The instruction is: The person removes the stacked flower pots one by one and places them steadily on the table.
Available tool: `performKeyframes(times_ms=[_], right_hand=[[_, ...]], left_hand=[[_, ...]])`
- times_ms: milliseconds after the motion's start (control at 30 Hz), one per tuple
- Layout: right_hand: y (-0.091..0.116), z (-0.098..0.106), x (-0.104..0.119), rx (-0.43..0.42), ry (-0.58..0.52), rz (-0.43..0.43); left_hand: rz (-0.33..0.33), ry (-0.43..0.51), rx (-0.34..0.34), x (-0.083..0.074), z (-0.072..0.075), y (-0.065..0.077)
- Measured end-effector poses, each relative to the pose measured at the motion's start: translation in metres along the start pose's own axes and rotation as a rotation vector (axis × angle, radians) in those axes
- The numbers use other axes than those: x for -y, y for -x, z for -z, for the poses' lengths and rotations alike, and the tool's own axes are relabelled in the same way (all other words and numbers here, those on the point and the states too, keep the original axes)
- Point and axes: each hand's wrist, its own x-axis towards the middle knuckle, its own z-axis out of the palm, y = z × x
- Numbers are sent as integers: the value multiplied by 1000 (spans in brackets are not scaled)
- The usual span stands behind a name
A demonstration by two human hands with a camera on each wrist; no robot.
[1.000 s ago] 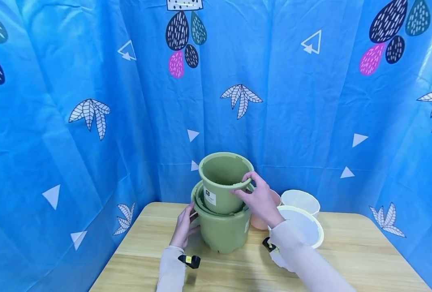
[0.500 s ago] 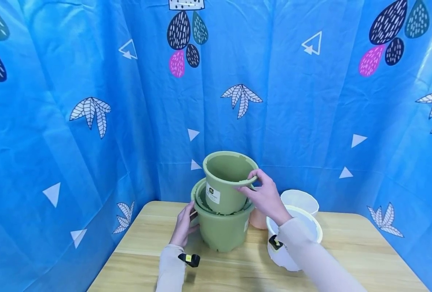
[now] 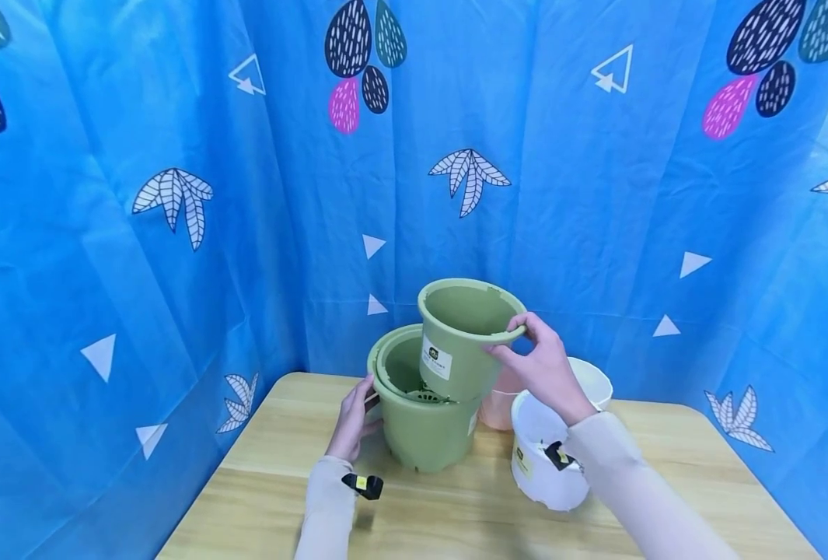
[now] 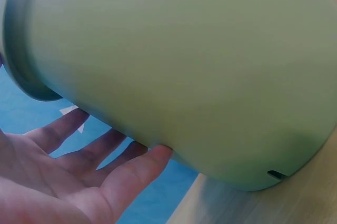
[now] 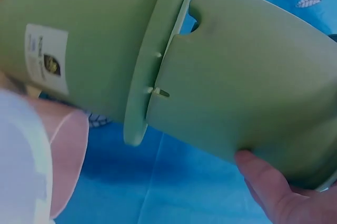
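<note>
My right hand (image 3: 546,365) pinches the rim of a small green flowerpot (image 3: 455,354) with a white label, thumb outside and fingers over the edge. That pot is tilted, its base just above the right side of a larger green flowerpot (image 3: 424,439). A second green pot (image 3: 401,364) sits nested inside the large one, drain slots showing in its floor. In the right wrist view the small pot's notched base (image 5: 237,76) is beside the large pot's rim. My left hand (image 3: 349,424) touches the large pot's left side, fingers fairly straight against the wall (image 4: 174,76).
A white pot (image 3: 550,486) with a yellowish label stands at the right of the wooden table (image 3: 679,474). Behind it are a pink pot (image 3: 499,411) and another white pot (image 3: 599,381). A blue patterned curtain (image 3: 560,233) surrounds the table's back and sides.
The small green pot has come up out of the nested pots and moved right with my right hand, baring the inside of the pot below. My left hand has stayed at the large pot.
</note>
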Motion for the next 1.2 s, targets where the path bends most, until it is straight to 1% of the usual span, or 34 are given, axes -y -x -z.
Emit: performKeyframes(times_ms=[133,300,500,600,867,1200], right_hand=[[2,11,-4,-5,14,1],[5,21,-10,-10,26,-18],[10,32,-15,-11,39,-62],[12,36,-18,-11,51,-80],[17,45,-24,-16,74,-91],[21,55,-31,-15,50,-118]], left_hand=[[-1,3,0,-2,1,-1],[2,1,-5,-1,1,-1],[-3,-4,2,-1,2,0],[-5,-6,7,-1,2,1],[-15,-14,6,-1,1,3],[-22,-15,4,-1,1,3]])
